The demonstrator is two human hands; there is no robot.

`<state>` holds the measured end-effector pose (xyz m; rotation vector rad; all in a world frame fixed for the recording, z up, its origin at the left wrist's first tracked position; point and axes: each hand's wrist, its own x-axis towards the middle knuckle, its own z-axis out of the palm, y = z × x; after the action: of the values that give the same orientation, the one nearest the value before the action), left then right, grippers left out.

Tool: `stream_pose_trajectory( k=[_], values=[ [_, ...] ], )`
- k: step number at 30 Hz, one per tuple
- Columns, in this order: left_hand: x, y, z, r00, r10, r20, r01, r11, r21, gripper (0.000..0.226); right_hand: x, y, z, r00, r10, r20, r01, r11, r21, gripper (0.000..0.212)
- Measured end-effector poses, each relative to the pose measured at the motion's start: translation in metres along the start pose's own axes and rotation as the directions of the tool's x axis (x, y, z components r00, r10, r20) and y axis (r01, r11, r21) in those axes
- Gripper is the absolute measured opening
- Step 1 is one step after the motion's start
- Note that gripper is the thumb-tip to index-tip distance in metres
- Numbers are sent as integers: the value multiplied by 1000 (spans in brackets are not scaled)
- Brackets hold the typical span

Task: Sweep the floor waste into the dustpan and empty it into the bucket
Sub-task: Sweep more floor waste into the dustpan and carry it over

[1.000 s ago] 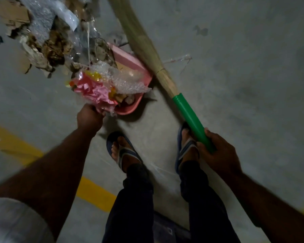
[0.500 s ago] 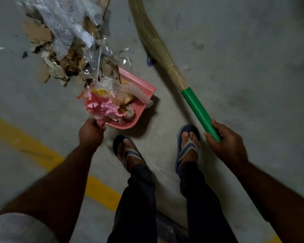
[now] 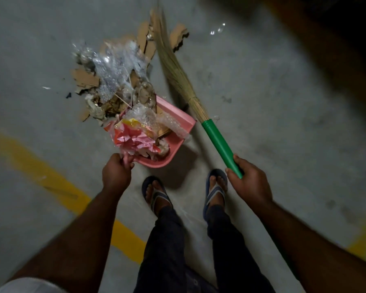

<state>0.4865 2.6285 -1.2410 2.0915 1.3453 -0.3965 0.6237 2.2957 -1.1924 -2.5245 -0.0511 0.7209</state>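
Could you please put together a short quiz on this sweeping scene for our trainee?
1. True or false: the pink dustpan holds waste.
2. Which hand grips the broom? A: left; B: right.
3. Fill in: the left hand holds the ____ by its handle.
Key: 1 true; 2 B, the right hand; 3 dustpan.

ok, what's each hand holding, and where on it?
Left hand grips the pink dustpan by its handle; right hand grips the broom by its green handle.
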Motion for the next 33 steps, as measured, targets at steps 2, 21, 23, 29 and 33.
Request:
stream_pose_trajectory(
  k=[2,21,23,29,33],
  values=[
    [-16,7,-26,1000,22,1,-22,999,-27,24,-13,-20,-22,1000,-4,-1,4,1000,-1,54],
    [-153,40,-283,983,183,-23,-182,983,22,23,-182,-199,-214,991,-114,-71,121,987,104,56],
    [-160,47,-299,977,210,-30,-209,977,33,23,-193,-210,-223,986,-126,-106,139,982,130,55],
    [-178,74,-330,951,305,-51,-304,952,28,25,-215,-226,-250,972,-139,-187,176,964,201,55],
    [-189,96,-340,929,358,-90,-354,933,59,27,-227,-222,-271,963,-126,-237,180,958,222,54]
  ],
)
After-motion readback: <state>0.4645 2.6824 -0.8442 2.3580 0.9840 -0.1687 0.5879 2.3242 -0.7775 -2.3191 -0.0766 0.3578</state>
